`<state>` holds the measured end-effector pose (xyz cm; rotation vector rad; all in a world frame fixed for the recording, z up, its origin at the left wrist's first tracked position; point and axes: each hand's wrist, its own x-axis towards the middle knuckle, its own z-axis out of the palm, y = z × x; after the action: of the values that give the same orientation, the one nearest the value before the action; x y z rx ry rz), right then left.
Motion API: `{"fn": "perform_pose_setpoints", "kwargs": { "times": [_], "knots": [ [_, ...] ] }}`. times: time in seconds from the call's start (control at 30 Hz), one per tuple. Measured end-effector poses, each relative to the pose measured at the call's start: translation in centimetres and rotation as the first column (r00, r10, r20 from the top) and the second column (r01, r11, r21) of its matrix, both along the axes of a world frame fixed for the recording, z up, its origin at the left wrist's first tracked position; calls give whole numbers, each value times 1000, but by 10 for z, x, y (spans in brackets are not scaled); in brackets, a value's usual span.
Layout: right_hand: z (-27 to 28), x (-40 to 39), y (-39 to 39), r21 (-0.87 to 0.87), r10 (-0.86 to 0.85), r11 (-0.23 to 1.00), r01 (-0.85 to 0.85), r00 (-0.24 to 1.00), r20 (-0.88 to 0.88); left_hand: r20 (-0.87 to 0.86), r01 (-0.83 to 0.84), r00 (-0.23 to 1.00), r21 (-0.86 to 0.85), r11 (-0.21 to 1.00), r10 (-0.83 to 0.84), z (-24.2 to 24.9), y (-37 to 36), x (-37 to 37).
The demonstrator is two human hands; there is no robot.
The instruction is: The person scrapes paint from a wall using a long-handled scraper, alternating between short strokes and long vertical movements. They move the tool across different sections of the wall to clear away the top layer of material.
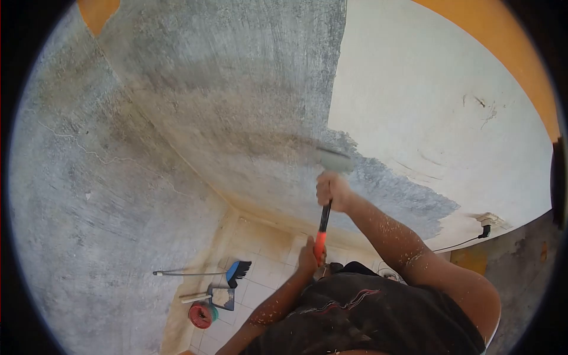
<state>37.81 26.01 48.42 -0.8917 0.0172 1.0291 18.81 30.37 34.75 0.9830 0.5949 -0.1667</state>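
Observation:
A long-handled tool (323, 228) with a black and orange handle and a wide, pale head is held up against the wall (236, 106). My right hand (333, 190) is wrapped round the upper handle, just below the head. Lower down, my left hand (310, 255) grips the orange end of the handle. The head, slightly blurred, lies at the scraped grey surface, close to the ragged edge of the pale coating (414, 89). Bits of debris speckle both forearms.
A broom with blue and black bristles (238, 274) leans at the lower left, above a dustpan (222, 298) and a red container (202, 315) on the tiled floor. A black plug with a cable (485, 231) sits in the wall at the right.

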Motion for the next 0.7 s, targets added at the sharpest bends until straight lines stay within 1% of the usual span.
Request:
{"fn": "perform_pose_setpoints", "kwargs": {
  "times": [0.07, 0.1, 0.17, 0.2, 0.23, 0.27, 0.33, 0.37, 0.4, 0.43, 0.47, 0.5, 0.53, 0.57, 0.6, 0.63, 0.67, 0.7],
  "knots": [
    [-7, -7, -3, -104, 9, 994, -16, 997, -72, -9, 20, 1000, -24, 999, -20, -8, -7, -3],
    [-3, -3, -2, -108, 9, 994, -18, 997, -81, -18, 19, 1000, -28, 999, -20, -2, -3, 4],
    [22, 18, 2, -24, 4, 1000, -4, 1000, 3, 138, -53, 989, 37, 998, 48, 22, 11, 29],
    [34, 24, 3, 21, -2, 1000, 1, 999, 50, 132, -53, 990, 36, 998, 48, 29, 15, 31],
    [44, 23, 5, 25, 27, 999, -29, 997, 76, 171, -47, 985, 65, 997, 35, 36, 19, 33],
    [40, 23, 5, 29, 20, 999, -23, 997, 78, 215, -39, 976, 95, 995, 18, 40, 22, 36],
    [19, 17, 4, -29, -50, 998, 48, 998, -44, 203, -18, 979, 85, 996, 0, 8, 13, 23],
    [7, 8, 2, -47, -40, 998, 38, 999, -35, 104, -1, 995, 61, 998, -5, -6, 3, 11],
    [-1, 5, 2, -44, -42, 998, 40, 999, -34, 6, 9, 1000, 35, 999, -10, -2, -1, 7],
    [-7, 5, 1, -75, -70, 995, 69, 997, -12, -16, 43, 999, 49, 998, -43, 3, -4, 2],
    [-14, 6, -2, -111, -96, 989, 96, 995, 7, -20, 42, 999, 47, 998, -41, 5, -2, 6],
    [-13, 16, -7, -8, -20, 1000, 20, 1000, -12, 36, 15, 999, 60, 998, -18, 9, 2, 13],
    [3, 18, -4, -20, -15, 1000, 14, 1000, -23, 89, -14, 996, 68, 998, 8, 14, 4, 20],
    [20, 20, 1, -21, -11, 1000, 11, 1000, 1, 141, -29, 990, 41, 999, 23, 19, 9, 28],
    [32, 21, 4, -16, -12, 1000, 12, 1000, 28, 136, -27, 990, 39, 999, 22, 18, 11, 28],
    [35, 24, 4, 5, 21, 1000, -21, 998, 51, 175, -30, 984, 34, 999, 23, 16, 13, 30],
    [31, 22, 3, 10, 14, 1000, -15, 998, 54, 218, -30, 976, 31, 999, 22, 15, 16, 32],
    [21, 19, 2, -16, -1, 1000, 1, 1000, 12, 161, -40, 986, 14, 999, 37, 9, 10, 27]
  ]
}}
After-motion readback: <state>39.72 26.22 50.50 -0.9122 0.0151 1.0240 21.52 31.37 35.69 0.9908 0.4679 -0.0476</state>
